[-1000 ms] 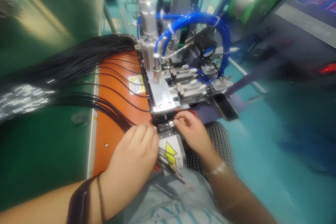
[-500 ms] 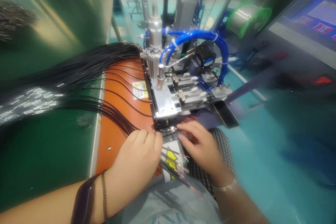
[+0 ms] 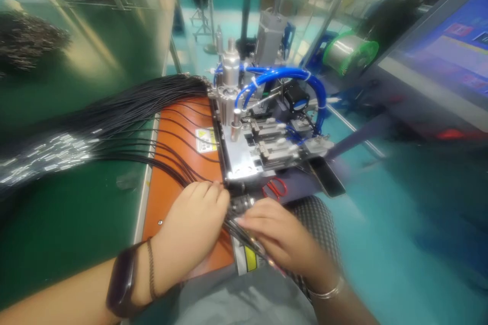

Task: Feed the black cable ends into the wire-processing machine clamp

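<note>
My left hand (image 3: pixel 194 226) rests on the orange mat (image 3: pixel 179 203), its fingers on a group of black wires (image 3: pixel 179 170) close to the front of the machine's steel plate (image 3: pixel 240 157). My right hand (image 3: pixel 278 236) lies across the wire ends (image 3: pixel 244 231) by a small black clamp (image 3: pixel 240 204). Its fingers are blurred, so I cannot tell whether they grip the wires. The wires run from a thick bundle (image 3: pixel 114 111) across the mat to the clamp area.
A pneumatic machine with blue tubing (image 3: pixel 284 73) stands ahead. Red-handled scissors (image 3: pixel 274 188) and a phone (image 3: pixel 326 177) lie to its right. A green-flanged spool (image 3: pixel 351 53) and a monitor (image 3: pixel 446 56) are beyond. Bright wire ends (image 3: pixel 46 157) lie on the green bench.
My right hand has moved down from the clamp onto the wire ends. The view has shifted, showing more of the machine and the red-handled scissors.
</note>
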The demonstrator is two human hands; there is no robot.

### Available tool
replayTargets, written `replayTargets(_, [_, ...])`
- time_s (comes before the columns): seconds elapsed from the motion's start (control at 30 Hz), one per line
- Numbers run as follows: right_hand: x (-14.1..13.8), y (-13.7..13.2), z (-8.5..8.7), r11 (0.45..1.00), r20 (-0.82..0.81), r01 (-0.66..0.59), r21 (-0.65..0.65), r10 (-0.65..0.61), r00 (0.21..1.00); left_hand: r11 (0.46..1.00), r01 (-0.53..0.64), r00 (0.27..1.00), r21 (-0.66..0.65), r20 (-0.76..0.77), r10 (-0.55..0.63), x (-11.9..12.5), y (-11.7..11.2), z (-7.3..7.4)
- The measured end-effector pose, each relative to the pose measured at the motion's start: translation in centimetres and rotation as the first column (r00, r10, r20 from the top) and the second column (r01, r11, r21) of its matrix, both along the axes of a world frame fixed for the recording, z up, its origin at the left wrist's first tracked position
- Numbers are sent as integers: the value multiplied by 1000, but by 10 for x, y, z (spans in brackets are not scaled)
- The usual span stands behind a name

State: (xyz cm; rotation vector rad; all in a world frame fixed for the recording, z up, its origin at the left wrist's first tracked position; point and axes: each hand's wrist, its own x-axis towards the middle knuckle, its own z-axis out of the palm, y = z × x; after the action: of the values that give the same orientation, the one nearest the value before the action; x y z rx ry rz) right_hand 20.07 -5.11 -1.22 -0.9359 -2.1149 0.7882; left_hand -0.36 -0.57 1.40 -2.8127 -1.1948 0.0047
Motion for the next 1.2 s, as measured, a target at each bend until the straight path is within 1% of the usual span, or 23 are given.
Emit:
replayTargets(0.1, [-2,1,-3,997,-1,78,-5,-78,997,1000,-9,999,28,36,8,-1,5,-3])
replayTargets(0.13, [-2,1,-4,994,-14,111,0,-111,994,1000,13,998,23,55,-14,-1,5,-3])
replayTargets(0.2, [-2,2,-5,988,-37,154,5,-154,987,992,124,984,11,125,-124,-2,4,-3])
replayTargets(0.27, [-1,3,-4,987,-67,161,13,-159,985,966,257,947,-2,202,-251,-3,1,-3])
replayTargets(0.3, [-1,3,-4,988,-82,156,19,-154,985,955,298,930,-11,231,-287,-3,0,-4])
replayTargets(0.33, [-1,3,-3,988,-95,155,26,-152,984,949,314,922,-23,246,-299,-3,-1,-4])
replayTargets(0.4, [-1,2,-3,981,-110,190,35,-185,977,955,290,933,-67,243,-267,-2,-4,-6])
replayTargets(0.47, [-1,1,-3,968,-113,250,32,-245,963,958,252,950,-134,223,-219,-1,-4,-6])
replayTargets(0.53, [-2,0,-4,955,-123,295,18,-291,949,951,230,960,-204,210,-187,1,-4,-5])
replayTargets(0.6, [-4,0,-5,955,-132,296,9,-292,947,948,215,961,-234,223,-163,2,-4,-5])
replayTargets(0.67, [-5,0,-5,948,-134,318,1,-315,940,950,212,952,-228,268,-148,1,-3,-5])
replayTargets(0.8, [-8,-1,-3,883,-156,469,1,-464,872,972,184,916,-148,384,-115,-1,-2,-8])
replayTargets(0.9, [-10,-2,0,860,-169,507,53,-493,854,982,156,906,-106,411,-100,-2,-2,-8])
replayTargets(1.0, [-12,-6,2,839,-155,531,117,-513,844,984,153,899,-87,425,-102,-3,-3,-8])
replayTargets(1.03, [-13,-7,2,845,-151,519,133,-500,853,985,149,897,-82,430,-100,-4,-3,-8])
replayTargets(1.1, [-15,-7,2,881,-138,451,146,-433,891,987,138,894,-77,440,-91,-4,-3,-8])
replayTargets(1.17, [-18,-7,1,913,-86,395,100,-388,918,989,132,890,-68,447,-88,-4,-3,-8])
replayTargets(1.2, [-19,-6,0,916,-55,396,56,-393,918,990,128,889,-58,449,-89,-4,-3,-7])
